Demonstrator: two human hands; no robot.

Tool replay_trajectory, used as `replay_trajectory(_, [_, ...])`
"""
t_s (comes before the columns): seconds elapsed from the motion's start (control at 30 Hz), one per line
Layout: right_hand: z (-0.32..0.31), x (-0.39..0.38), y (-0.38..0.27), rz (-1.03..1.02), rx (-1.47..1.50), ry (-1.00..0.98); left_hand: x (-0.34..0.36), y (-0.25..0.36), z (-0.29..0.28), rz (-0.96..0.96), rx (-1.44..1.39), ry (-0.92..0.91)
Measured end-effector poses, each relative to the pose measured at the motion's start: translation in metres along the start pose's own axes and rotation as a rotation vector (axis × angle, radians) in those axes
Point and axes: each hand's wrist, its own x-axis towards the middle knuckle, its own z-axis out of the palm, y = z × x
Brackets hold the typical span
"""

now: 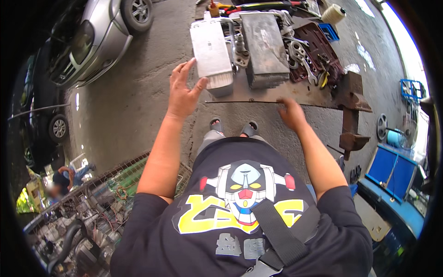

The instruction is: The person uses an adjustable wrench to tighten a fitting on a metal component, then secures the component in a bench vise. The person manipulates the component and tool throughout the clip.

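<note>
Two hands [184,94], two finned blocks [211,48]

The person's left hand [182,93] extends toward the upper center of the frame, fingers spread and pointing upward, thumb set well apart and angled right, its back facing the camera. The left forearm [159,159], bare, leans slightly rightward from the lower left. Right of center and a little lower, the right hand [291,113] is loosely bent, fingertips pointing left and softened by blur. The bare right forearm [320,152] slants up and leftward from the lower right. The feet [249,128] stand apart near mid-frame.
</note>
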Motion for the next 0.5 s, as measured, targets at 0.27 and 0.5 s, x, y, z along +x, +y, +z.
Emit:
replay_trajectory(0.27, [-0.005,-0.016,-0.036,-0.030,0.576,0.367,0.026,0.025,-0.007,-0.144,-0.151,0.010])
replay_trajectory(0.5, [-0.049,0.011,-0.117,-0.157,0.584,0.537,0.034,0.050,0.017,-0.108,-0.009,-0.098])
